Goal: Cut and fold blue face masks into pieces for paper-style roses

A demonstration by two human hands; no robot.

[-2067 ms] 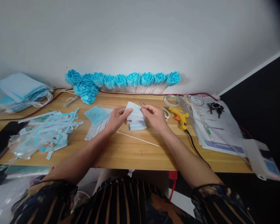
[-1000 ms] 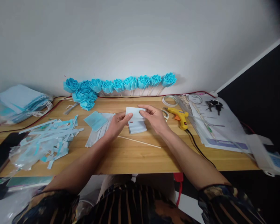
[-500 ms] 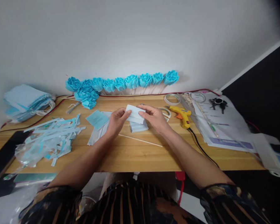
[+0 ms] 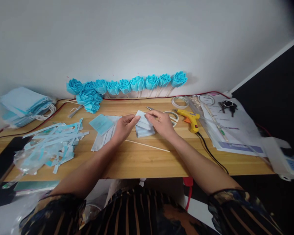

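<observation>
My left hand (image 4: 123,128) and my right hand (image 4: 161,122) both pinch a small white folded sheet (image 4: 142,119) just above the wooden table (image 4: 137,160). Under it lies a small stack of pale blue cut pieces (image 4: 144,131). A thin wooden stick (image 4: 147,146) lies on the table right in front of my hands. To the left of my left hand rest a blue square piece (image 4: 101,123) and flat white sheets (image 4: 101,138).
A row of blue paper roses (image 4: 127,85) leans on the wall. Cut blue strips (image 4: 51,142) and a pile of face masks (image 4: 24,104) lie left. A yellow glue gun (image 4: 189,118), tape rolls (image 4: 180,102), scissors (image 4: 170,115), papers and keys (image 4: 226,105) lie right.
The white sheet has come down a little and tilted between my fingers, closer to the stack beneath. Both hands keep their hold; the view shifted slightly.
</observation>
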